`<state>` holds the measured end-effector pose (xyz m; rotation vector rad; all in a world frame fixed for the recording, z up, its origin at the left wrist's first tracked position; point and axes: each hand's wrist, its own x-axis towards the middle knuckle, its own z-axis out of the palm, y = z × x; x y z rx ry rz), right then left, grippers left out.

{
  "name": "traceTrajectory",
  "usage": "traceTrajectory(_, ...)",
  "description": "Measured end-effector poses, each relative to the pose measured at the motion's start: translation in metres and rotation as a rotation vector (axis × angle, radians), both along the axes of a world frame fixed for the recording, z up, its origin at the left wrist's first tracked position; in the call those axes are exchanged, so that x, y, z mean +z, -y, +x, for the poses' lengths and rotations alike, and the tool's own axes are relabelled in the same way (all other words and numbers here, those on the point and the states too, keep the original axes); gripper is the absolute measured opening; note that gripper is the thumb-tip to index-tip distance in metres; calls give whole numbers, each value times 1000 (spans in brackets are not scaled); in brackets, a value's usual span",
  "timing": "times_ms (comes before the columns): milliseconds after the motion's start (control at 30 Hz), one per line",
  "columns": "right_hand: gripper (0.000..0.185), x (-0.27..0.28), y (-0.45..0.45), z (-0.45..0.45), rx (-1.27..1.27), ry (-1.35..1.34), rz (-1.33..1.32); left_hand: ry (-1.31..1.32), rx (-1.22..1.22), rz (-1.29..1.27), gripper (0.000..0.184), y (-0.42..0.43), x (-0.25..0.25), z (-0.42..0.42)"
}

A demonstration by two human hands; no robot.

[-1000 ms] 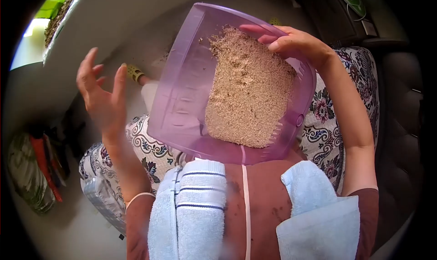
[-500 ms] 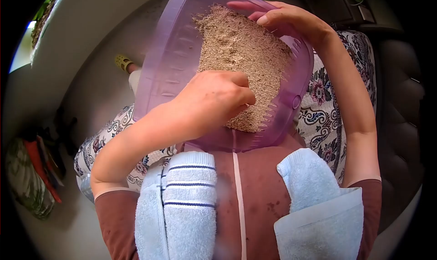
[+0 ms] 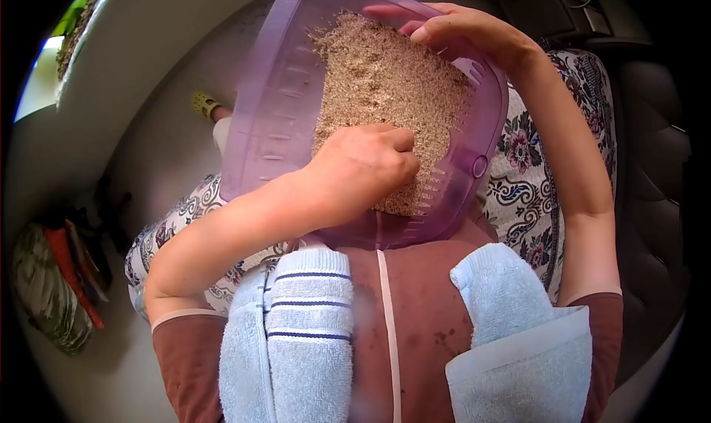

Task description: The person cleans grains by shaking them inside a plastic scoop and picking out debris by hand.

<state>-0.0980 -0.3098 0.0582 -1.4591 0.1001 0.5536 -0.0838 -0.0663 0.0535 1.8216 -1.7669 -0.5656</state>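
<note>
A translucent purple tray (image 3: pixel 285 101) lies tilted above my lap, with a heap of light brown grains (image 3: pixel 400 82) spread over its right half. My right hand (image 3: pixel 474 34) grips the tray's upper right rim, thumb inside above the grains, the other fingers partly seen through the plastic. Over the lower part of the grains is my left hand (image 3: pixel 363 164), its fingers curled downward and pressed together. Whatever lies between those fingertips is hidden under the hand.
A light blue towel (image 3: pixel 307 349) hangs down my front. Patterned fabric (image 3: pixel 518 193) covers the seat. A foot in a yellow clog (image 3: pixel 204 103) is at the upper left. Bags (image 3: pixel 52 290) stand on the floor at left; a dark tufted surface (image 3: pixel 652 171) is at right.
My left hand has come from the left, where it was raised with fingers apart, to the grains and closed there. The tray and my right hand have shifted slightly up and left in view.
</note>
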Motion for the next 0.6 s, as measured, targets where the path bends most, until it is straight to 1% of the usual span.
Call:
traceTrajectory(67,58,2,1,-2,-1,-16,-27,-195,49,-13,9,-2,8,7)
traceTrajectory(100,58,3,3,-1,3,-20,-44,-419,159,108,10,-2,20,10)
traceTrajectory(133,59,-2,5,0,-10,-25,-8,-640,270,226,11,-4,33,14)
traceTrajectory(167,60,0,5,-1,-19,-31,-18,-1051,416,352,14,-7,39,20)
traceTrajectory(200,60,3,4,-2,-26,-35,-27,-1228,431,361,17,-11,41,28)
traceTrajectory(233,70,1,3,1,-20,-85,-56,-1325,467,380,18,-15,42,32)
traceTrajectory(267,71,1,3,1,-13,-89,-67,-1423,503,398,20,-18,43,35)
traceTrajectory(333,72,5,0,3,-14,-107,-127,-1497,559,389,23,-23,38,38)
traceTrajectory(433,60,6,-4,2,-43,-73,-89,-1611,600,377,26,-29,32,39)
traceTrajectory(600,61,1,3,3,-17,-72,-106,-1740,602,364,27,-33,30,41)
